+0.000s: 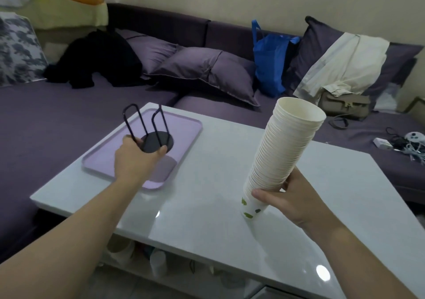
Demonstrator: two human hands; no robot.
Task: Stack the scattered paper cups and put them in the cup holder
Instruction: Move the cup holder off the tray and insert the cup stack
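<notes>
Right hand (286,197) grips the tall stack of paper cups (285,153) near its bottom, tilted above the bench (230,206); stacking looks finished, with no loose cups in sight. Well across from it, the left hand (135,158) holds the black wire cup holder (151,135) by its base, raised over a lilac tray (184,128). Loading the holder remains.

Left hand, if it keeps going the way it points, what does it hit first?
The left hand already grips the black wire cup holder; beyond that, probably the lilac tray's far rim, though depth is unclear.
</notes>
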